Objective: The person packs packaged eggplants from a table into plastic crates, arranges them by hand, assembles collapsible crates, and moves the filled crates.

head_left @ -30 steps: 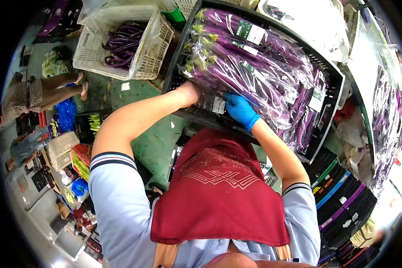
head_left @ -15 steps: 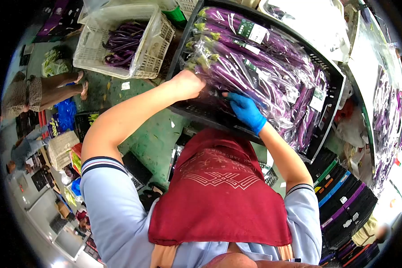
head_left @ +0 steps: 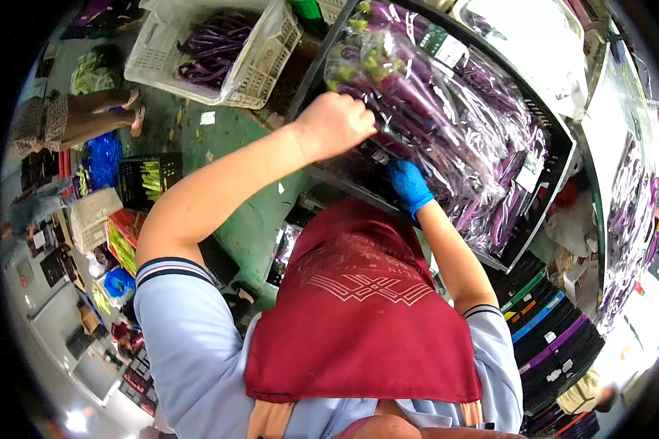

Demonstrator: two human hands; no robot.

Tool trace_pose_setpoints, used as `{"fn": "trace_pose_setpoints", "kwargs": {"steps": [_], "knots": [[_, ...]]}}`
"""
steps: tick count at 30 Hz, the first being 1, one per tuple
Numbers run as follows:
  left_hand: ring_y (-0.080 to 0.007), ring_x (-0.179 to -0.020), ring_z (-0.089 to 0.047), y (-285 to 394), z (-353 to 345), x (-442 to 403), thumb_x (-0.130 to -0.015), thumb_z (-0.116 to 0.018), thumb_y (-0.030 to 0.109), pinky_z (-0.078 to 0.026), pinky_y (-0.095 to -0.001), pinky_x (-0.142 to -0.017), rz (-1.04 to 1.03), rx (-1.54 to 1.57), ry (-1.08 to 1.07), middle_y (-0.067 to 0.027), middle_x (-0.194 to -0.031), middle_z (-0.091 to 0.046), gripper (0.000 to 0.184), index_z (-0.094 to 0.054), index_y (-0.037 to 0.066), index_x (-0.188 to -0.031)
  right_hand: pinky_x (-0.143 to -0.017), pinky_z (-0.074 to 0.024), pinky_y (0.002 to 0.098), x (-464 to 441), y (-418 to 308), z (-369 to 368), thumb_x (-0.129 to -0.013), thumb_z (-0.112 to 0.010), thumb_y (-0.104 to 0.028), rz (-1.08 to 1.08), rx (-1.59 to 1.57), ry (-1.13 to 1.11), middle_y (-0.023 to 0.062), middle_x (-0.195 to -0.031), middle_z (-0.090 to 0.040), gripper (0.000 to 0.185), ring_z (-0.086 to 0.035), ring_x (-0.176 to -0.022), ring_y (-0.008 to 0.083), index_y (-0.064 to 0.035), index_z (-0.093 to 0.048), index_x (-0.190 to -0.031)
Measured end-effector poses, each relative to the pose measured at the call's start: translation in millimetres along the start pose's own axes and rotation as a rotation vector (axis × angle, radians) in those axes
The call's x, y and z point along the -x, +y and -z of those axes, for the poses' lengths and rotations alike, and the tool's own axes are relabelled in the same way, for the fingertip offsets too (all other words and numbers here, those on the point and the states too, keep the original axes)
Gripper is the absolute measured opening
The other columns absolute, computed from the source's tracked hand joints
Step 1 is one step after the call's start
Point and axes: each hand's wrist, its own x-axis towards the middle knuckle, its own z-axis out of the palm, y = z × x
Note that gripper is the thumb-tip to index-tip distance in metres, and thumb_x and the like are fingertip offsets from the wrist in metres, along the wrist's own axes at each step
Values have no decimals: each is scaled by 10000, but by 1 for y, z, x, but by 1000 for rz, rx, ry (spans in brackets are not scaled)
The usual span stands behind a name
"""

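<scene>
A black crate (head_left: 556, 164) holds several long purple eggplants packed in clear plastic bags (head_left: 432, 110). My bare left hand (head_left: 337, 126) is closed at the near left of the crate, its fingers pinching the edge of a bag of eggplants. That bag's green stem ends rise just beyond my knuckles. My right hand (head_left: 408, 184), in a blue glove, is low inside the crate's near side, against the underside of the bagged eggplants. Its fingertips are hidden below the bags. White and green labels (head_left: 444, 47) show on some bags.
A white plastic basket (head_left: 271, 55) with loose eggplants stands at the upper left. More bagged eggplants (head_left: 626, 219) lie at the far right. Stacked black crates (head_left: 549, 329) are at the lower right. A person's legs (head_left: 95, 117) show at the left, near a crate of green vegetables (head_left: 151, 178).
My left hand has moved right and lifted the stem end of a bag. My right hand has reached lower under the bags. The view has shifted slightly.
</scene>
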Motion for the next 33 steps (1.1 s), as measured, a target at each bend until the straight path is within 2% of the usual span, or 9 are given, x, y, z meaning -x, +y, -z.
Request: {"fn": "trace_pose_setpoints", "kwargs": {"steps": [5, 13, 14, 16, 23, 25, 27, 29, 33], "knots": [[-336, -807, -583, 2, -71, 23, -795, -519, 247, -463, -431, -723, 123, 328, -748, -171, -822, -613, 238, -621, 33, -819, -729, -432, 366, -8, 16, -10, -836, -474, -152, -46, -17, 22, 237, -886, -591, 223, -558, -766, 324, 30, -583, -903], [-321, -947, -555, 0, -64, -5, -803, -458, 435, -431, -404, -828, 90, 321, -1099, -187, -1015, -591, 499, -600, 7, -1017, -822, -412, 386, -3, -19, 5, -823, -459, -184, -5, 55, -251, 238, -1025, -556, 291, -543, -937, 341, 2, -556, -1024], [-327, -966, -545, 16, 17, -26, -799, -418, 495, -422, -397, -843, 49, 340, -1033, -183, -1046, -581, 577, -591, -11, -1017, -845, -405, 382, 3, -44, 17, -825, -458, -182, 20, 47, -330, 230, -1064, -544, 310, -533, -963, 327, -9, -536, -1070], [-334, -1029, -517, 6, -75, 2, -847, -330, 548, -389, -392, -898, 32, 497, -1148, -188, -1107, -551, 641, -556, -2, -1084, -882, -390, 370, 0, -32, 10, -839, -452, -183, 143, 81, -466, 209, -1118, -528, 342, -518, -1001, 299, -26, -501, -1139], [-298, -858, -575, 42, 49, 13, -835, -515, 270, -452, -369, -749, 59, 850, -506, -133, -909, -610, 268, -602, 46, -953, -763, -448, 341, 63, -84, 78, -812, -545, -130, 293, -406, -323, 188, -959, -596, 288, -574, -835, 316, -6, -540, -1071], [-272, -803, -565, 40, 44, 11, -782, -569, 185, -431, -376, -729, 102, 735, -116, -101, -835, -598, 156, -610, 61, -866, -783, -441, 326, 67, -110, 94, -780, -546, -76, 348, -218, 231, 169, -979, -591, 291, -567, -862, 307, -14, -536, -1064], [-276, -963, -518, 39, 34, 3, -774, -572, 191, -379, -405, -837, 52, 434, 182, -88, -995, -572, 188, -588, 82, -926, -919, -328, 508, 49, -103, 89, -742, -532, -111, 356, 411, 554, 189, -1307, -337, 440, -337, -1191, 374, -63, -457, -1173], [-306, -1241, -278, 44, 23, 1, -788, -569, 245, -226, -458, -1005, 159, 136, 86, -118, -1332, -330, 468, -436, 92, -1210, -932, -262, 595, 37, -64, 51, -761, -515, -153, 273, 632, 323, 194, -1374, -212, 456, -231, -1242, 422, -93, -434, -1205], [-323, -1274, -223, 44, -25, 45, -817, -532, 273, -222, -447, -1019, 259, 95, -191, -140, -1384, -240, 552, -339, 101, -1304, -961, -250, 570, 45, -52, 55, -757, -513, -185, 469, 577, 179, 190, -1390, -183, 464, -257, -1232, 422, -143, -449, -1215]]}}
